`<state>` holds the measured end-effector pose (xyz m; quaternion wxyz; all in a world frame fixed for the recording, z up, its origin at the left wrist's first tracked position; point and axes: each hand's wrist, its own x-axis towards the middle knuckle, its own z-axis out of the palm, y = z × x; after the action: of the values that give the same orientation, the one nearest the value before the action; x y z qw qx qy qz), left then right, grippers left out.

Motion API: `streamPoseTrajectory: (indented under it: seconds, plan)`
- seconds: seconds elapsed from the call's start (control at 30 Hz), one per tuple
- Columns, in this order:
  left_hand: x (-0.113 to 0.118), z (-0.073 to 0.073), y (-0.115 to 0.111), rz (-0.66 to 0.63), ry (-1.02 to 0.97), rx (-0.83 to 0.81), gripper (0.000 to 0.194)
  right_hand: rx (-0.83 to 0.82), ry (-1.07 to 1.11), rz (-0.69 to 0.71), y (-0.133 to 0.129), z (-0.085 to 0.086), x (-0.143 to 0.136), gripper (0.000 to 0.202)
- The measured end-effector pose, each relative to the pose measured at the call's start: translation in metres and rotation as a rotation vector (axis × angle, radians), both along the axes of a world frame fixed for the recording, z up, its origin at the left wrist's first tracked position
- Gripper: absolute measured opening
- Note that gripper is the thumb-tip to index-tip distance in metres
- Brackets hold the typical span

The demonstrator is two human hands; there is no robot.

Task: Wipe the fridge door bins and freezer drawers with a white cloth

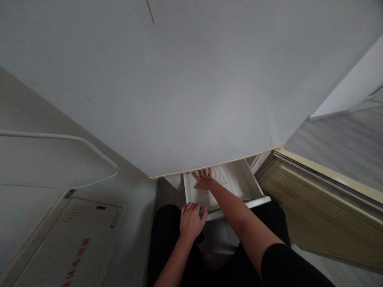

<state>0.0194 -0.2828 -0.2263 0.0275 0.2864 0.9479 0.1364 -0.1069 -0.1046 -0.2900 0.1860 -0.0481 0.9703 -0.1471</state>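
A white drawer (pixel 239 185) is pulled out below the front edge of a large white surface. Inside it, toward the left, lies a flat white cloth or paper (pixel 220 177); which of the two I cannot tell. My right hand (pixel 205 179) reaches into the drawer and rests flat on this white piece, fingers spread. At the drawer's front left corner is my left hand (pixel 191 219), its fingers bent over the front rim and the thumb apart. Part of the white piece is hidden under my right hand and forearm.
The white surface (pixel 194 87) fills the view above the drawer. At the right a yellowish ribbed door (pixel 323 211) stands open. To the left are a pale wall box (pixel 68 239) with red lettering and a white cable (pixel 89 145). My knees flank the drawer.
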Motion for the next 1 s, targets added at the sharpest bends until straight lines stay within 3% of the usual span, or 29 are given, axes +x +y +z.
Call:
streamPoseTrajectory:
  seconds: [0.13, 0.33, 0.47, 0.6, 0.77, 0.9, 1.0]
  plan:
    - [0.0, 0.001, 0.0, -0.005, 0.005, -0.019, 0.033, 0.013, -0.025, -0.116, 0.027, 0.002, 0.003, 0.097]
    - [0.001, 0.001, -0.001, -0.013, 0.007, -0.015, 0.036, 0.1, -0.095, -0.443, 0.117, 0.004, 0.038, 0.112]
    - [0.002, 0.002, 0.001, -0.008, 0.021, -0.021, 0.036, 0.104, -0.13, -0.443, 0.139, -0.002, 0.061, 0.12]
    - [0.003, 0.002, 0.003, 0.002, 0.039, -0.045, 0.038, 0.171, -0.196, -0.468, 0.106, -0.003, 0.059, 0.132]
    - [0.004, 0.0, 0.002, 0.015, 0.057, -0.054, 0.036, 0.106, -0.089, -0.194, 0.019, 0.002, 0.035, 0.132]
    - [0.002, -0.001, 0.001, 0.012, 0.052, -0.061, 0.034, 0.066, -0.076, 0.04, -0.048, -0.002, 0.025, 0.096]
    - [0.002, -0.001, 0.0, 0.015, 0.05, -0.064, 0.033, 0.069, -0.08, 0.132, -0.055, -0.006, 0.028, 0.084]
